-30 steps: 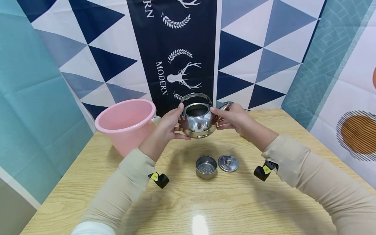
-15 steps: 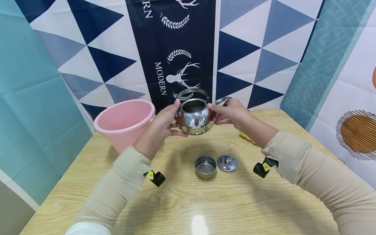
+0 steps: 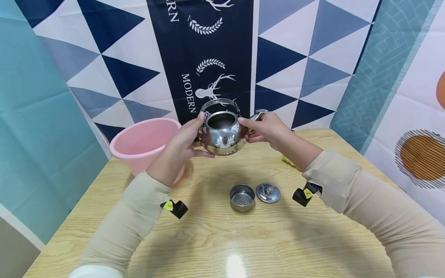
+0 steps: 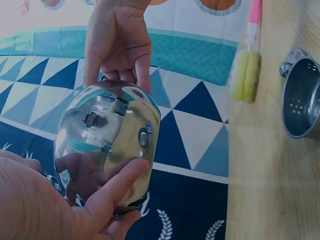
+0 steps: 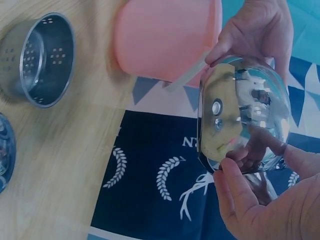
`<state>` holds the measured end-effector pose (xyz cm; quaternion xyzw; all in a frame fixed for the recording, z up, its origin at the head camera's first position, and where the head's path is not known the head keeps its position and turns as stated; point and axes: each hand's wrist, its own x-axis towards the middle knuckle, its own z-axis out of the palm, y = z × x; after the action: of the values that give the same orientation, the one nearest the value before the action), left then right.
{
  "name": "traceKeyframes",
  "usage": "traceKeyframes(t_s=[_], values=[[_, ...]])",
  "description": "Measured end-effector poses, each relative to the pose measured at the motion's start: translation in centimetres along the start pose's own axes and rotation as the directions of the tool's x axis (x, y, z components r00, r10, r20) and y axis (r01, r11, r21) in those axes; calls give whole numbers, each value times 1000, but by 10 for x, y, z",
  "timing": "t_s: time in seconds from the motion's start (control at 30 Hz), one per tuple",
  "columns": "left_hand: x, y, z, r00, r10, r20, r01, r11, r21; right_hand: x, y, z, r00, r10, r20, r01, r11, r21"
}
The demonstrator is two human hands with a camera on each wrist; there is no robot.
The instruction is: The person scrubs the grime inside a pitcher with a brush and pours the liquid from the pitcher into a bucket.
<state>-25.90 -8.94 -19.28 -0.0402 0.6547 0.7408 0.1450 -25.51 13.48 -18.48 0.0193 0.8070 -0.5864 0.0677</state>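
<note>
Both hands hold a shiny steel teapot (image 3: 224, 139) in the air above the table. It has no lid on; its round mouth and raised hoop handle show in the head view. My left hand (image 3: 185, 141) grips its left side, thumb near the rim and fingers under the belly. On the other side, my right hand (image 3: 269, 130) grips it around the spout (image 3: 259, 114), thumb by the rim. Below on the table stand a perforated steel strainer basket (image 3: 242, 198) and, beside it, the round teapot lid (image 3: 268, 192).
A pink bucket (image 3: 119, 152) stands at the back left, partly behind my left forearm. Toward the back right lies a yellow sponge brush (image 4: 246, 75) with a pink handle, mostly hidden by my right arm in the head view. Patterned cloth (image 3: 212, 46) hangs behind the table.
Both hands have carried the teapot a little left and upward, closer to the bucket. More of the yellow sponge shows beside my right forearm. Basket and lid stay put.
</note>
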Motion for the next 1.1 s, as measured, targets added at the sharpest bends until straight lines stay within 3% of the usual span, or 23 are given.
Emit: traceKeyframes(t_s=[0.33,0.7,1.1], values=[[-8,17,-15,1000,-8,-14,8,999,-53,1,-20,13,999,-31,9,31,999,11],[-19,36,-38,998,-38,-49,33,994,-107,6,-45,31,996,-48,79,45,998,37],[-25,51,-61,993,-76,-87,57,977,-205,15,-61,52,995,-52,84,47,997,61]])
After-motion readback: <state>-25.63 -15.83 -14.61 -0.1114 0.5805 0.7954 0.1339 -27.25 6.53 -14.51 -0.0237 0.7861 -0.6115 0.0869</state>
